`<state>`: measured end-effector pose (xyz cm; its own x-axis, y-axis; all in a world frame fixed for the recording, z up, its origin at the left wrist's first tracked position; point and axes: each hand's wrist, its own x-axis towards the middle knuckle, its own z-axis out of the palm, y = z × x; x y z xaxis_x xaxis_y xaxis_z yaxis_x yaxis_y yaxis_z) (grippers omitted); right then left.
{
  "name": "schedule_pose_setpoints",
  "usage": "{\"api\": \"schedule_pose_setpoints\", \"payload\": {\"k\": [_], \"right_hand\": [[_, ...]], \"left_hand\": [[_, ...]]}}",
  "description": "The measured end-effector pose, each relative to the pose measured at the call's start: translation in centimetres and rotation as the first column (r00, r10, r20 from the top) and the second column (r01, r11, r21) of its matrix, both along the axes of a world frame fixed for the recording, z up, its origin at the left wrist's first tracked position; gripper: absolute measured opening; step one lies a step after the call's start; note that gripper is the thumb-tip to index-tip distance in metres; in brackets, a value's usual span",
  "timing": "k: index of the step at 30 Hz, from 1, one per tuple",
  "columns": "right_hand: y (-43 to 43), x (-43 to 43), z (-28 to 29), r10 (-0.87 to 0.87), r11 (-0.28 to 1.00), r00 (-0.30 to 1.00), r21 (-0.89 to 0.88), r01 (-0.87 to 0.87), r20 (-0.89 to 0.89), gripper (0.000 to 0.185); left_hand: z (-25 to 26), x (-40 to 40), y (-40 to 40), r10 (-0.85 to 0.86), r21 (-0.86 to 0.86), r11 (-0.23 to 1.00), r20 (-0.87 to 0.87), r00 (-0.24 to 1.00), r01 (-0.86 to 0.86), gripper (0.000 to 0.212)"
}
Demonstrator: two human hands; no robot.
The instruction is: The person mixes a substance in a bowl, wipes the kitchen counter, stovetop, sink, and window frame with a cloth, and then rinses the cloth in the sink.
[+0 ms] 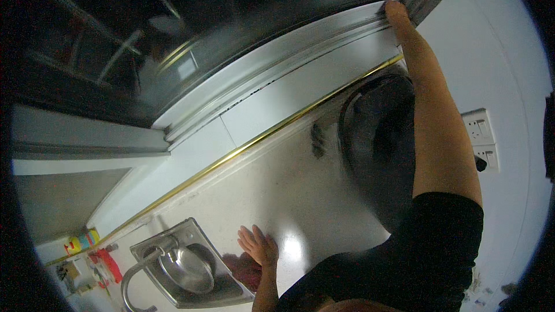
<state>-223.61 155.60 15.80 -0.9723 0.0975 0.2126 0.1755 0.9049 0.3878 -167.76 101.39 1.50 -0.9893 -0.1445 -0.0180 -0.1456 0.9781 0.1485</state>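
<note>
My right hand [395, 12] reaches far out to the lower right corner of a window frame [338, 18], its fingers bent against the corner; whether it grips anything there is hidden. My left hand [260, 247] rests low over the pale countertop [269, 182], palm down with its fingers apart and nothing in it. Beside it lies a dark red cloth [243, 268], next to the steel sink [193, 225]. Inside the sink is a round metal pan or bowl [190, 268], under a curved faucet [134, 271].
A large black round object [377, 138] stands below my right arm. Gold trim [243, 145] runs along the counter's back. Wall sockets [479, 128] are on the right. A yellow container [82, 242] and red items [109, 264] lie at the far left.
</note>
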Motion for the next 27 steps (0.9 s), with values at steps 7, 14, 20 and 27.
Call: {"api": "schedule_pose_setpoints", "payload": {"k": [7,14,20,27], "right_hand": [[-1.8,-0.6,0.7,-0.092,0.949,0.996,-0.301,0.093,0.017,0.026],[-16.9,5.9,4.2,0.156,0.971,0.944,-0.218,-0.093,0.291,0.028],[-38.3,10.0,0.5,0.774,0.632,0.621,-0.233,-0.74,0.125,0.025],[-56.9,18.4,3.4,0.841,0.427,0.539,-0.559,-0.711,-0.043,0.02]], "left_hand": [[0.6,0.2,-0.1,0.01,0.025,1.0,-0.066,0.998,-0.008,0.049],[0.8,0.9,-0.8,0.024,0.026,0.999,-0.071,0.997,-0.022,0.049],[1.1,0.3,-0.2,0.034,0.09,0.996,-0.116,0.993,-0.023,0.052],[0.9,0.2,-0.3,0.007,0.059,0.998,-0.142,0.99,0.001,0.05]]}}
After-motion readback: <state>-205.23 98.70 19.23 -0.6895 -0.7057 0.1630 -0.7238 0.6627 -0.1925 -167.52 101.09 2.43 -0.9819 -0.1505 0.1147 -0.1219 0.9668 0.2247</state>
